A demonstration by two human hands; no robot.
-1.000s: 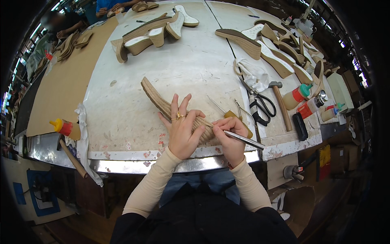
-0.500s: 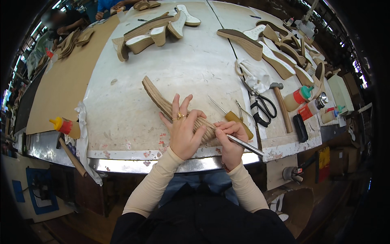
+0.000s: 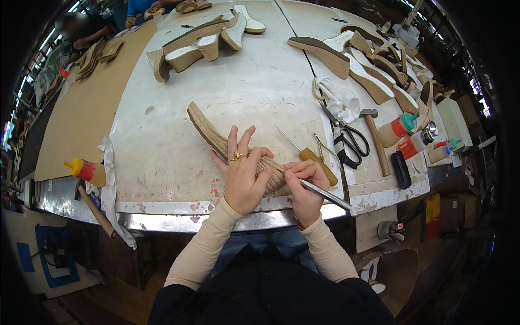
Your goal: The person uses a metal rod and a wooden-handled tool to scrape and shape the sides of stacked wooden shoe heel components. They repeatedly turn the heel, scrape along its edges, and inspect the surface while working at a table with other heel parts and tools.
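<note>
A wedge shoe sole [image 3: 208, 130] wrapped in tan braided rope lies slantwise on the table in front of me. My left hand [image 3: 245, 179] grips its near, thicker end, with the thumb on the side and the fingers spread over the top. A slim metal rod-shaped tool [image 3: 327, 196] is pinched in my right hand [image 3: 306, 189]; its tip meets the rope near the heel end and is hidden by my fingers. Just beyond that hand lie an awl [image 3: 317, 162] with a yellowish handle and a pair of pliers [image 3: 325, 149].
Black-handled scissors [image 3: 352, 146], a hammer [image 3: 375, 141], glue bottles [image 3: 398, 127] and a white cloth [image 3: 337, 100] lie to the right. More wedge soles [image 3: 325, 57] are piled farther back. At left are a yellow-capped bottle [image 3: 86, 171] and another hammer [image 3: 96, 211]. Co-workers sit at the far left.
Both hands and the sole have shifted very slightly left in the picture, along with the whole scene. The grips look the same.
</note>
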